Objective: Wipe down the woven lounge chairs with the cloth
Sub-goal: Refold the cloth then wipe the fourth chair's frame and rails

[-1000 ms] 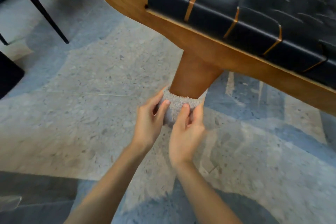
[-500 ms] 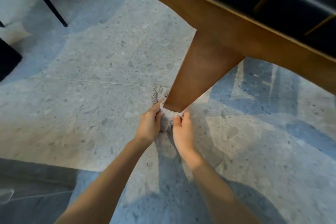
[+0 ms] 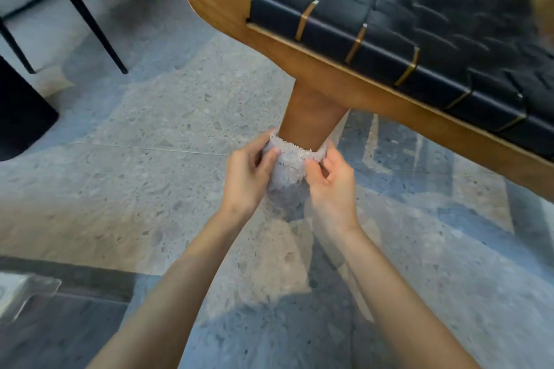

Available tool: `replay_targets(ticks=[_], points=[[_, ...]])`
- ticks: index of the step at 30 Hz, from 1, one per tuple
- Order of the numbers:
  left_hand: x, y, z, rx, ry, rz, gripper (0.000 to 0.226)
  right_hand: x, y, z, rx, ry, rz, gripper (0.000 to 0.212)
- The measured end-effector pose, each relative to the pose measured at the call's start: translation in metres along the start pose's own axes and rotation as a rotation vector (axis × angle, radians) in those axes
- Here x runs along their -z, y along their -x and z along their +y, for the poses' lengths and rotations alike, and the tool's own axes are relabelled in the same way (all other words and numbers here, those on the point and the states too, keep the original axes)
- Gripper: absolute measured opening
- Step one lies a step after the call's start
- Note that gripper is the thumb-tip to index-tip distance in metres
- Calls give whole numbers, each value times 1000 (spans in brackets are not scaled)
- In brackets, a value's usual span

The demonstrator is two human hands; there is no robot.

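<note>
reaching forward and down with both bare forearms, left hand [image 3: 245, 178] and right hand [image 3: 331, 189] close together, fingers curled in, pinching the cloth [image 3: 289, 162] from either side

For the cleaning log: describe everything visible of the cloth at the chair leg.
The cloth is pale grey-white, fluffy like terry, with a frayed upper edge. It wraps around the near side of the wooden chair leg; whether it goes all the way round is hidden. The left hand grips its left end, the right hand pinches its right end, and its lower part hangs bunched between them.
</note>
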State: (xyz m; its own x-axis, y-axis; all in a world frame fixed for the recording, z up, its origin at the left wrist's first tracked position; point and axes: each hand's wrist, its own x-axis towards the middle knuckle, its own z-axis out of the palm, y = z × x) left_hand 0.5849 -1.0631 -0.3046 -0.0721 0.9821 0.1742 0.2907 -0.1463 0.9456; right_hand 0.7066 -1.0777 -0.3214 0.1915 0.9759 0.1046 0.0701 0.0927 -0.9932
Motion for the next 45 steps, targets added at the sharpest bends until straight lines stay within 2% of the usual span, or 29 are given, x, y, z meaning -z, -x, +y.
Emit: replay_targets(ticks=[5,7,10,13,15,17,21,26,30,33,35,37,39,45], points=[[-1,1,65,-149,129,34,35,20,0,-51,127,-86,36,26],[-1,-1,79,-157,190,61,35,24,-1,-60,141,-152,79,8],[-3,-3,85,-169,184,81,37,24,0,-66,147,-135,167,30],[-6,-6,77,-228,77,91,38,14,4,-62,217,-129,193,11],[-7,-7,69,-259,11,102,38,8,3,-56,241,-97,236,10],[-8,-6,59,-248,55,76,36,2,3,-48,257,-61,283,16],[-8,-2,31,-197,112,23,36,-7,2,-27,270,-26,307,48],[-10,-6,-2,-155,101,-6,38,-15,-2,3,266,83,328,57],[-8,-5,-44,-90,33,-70,43,-29,4,36,215,133,287,62],[-2,-4,-75,-80,-130,-112,38,-36,8,65,126,158,209,56],[0,0,-95,-7,-221,-150,34,-38,11,86,40,195,93,38],[-1,2,-113,79,-292,-183,28,-39,10,105,-61,214,9,8],[-1,1,-125,119,-355,-193,27,-41,7,116,-145,246,-52,24],[-1,-1,-127,196,-445,-170,24,-46,4,120,-213,296,-86,19]])
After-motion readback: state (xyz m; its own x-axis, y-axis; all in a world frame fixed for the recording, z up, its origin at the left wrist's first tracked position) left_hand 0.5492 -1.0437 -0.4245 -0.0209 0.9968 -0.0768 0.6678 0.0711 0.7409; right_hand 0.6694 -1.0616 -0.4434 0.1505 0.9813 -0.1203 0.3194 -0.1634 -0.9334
